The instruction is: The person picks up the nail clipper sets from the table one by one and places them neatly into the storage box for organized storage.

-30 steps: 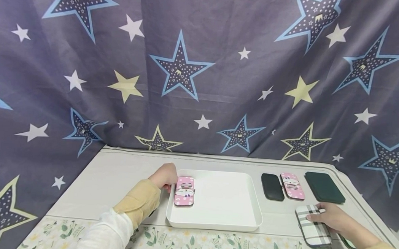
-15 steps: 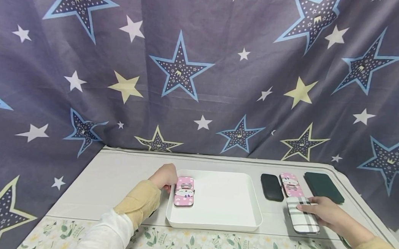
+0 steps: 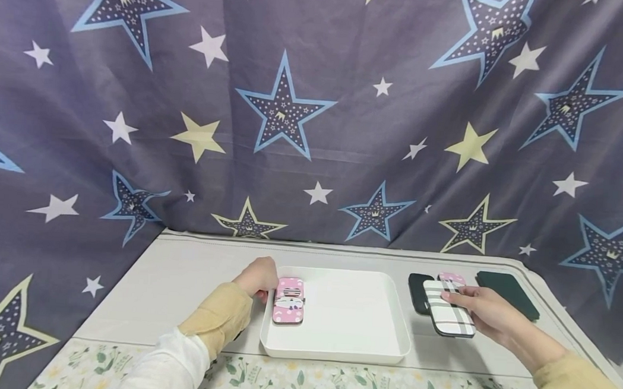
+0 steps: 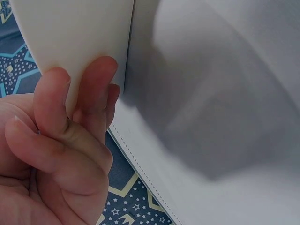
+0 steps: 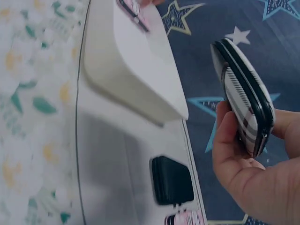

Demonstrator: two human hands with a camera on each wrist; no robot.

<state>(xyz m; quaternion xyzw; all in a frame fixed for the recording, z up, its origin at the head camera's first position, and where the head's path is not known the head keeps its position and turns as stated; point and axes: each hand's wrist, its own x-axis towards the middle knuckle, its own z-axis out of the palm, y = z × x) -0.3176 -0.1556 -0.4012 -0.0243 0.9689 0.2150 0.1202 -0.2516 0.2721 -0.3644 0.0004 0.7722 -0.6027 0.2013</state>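
My right hand (image 3: pixel 489 309) grips a white case with dark plaid stripes (image 3: pixel 445 316), thumb on top, raised above the table right of the tray. In the right wrist view the plaid case (image 5: pixel 243 93) stands on edge between thumb and fingers, its dark seam showing. My left hand (image 3: pixel 259 276) holds the left side of a white tray (image 3: pixel 352 322). The left wrist view shows its bent fingers (image 4: pixel 96 84) against the tray's outer wall (image 4: pixel 89 33). Inside the tray, along its left side, lies a pink case with a cartoon print (image 3: pixel 289 312).
A black case (image 3: pixel 417 299) lies right of the tray, partly behind the plaid one. Beside it a second pink case (image 3: pixel 452 277) is mostly hidden. A dark green flat case (image 3: pixel 509 296) lies farther right. A star-patterned curtain (image 3: pixel 305 128) hangs behind the table.
My right hand has lifted the plaid case from the table's right front and carried it left and farther back, over the black and pink cases. My left hand stays on the tray.
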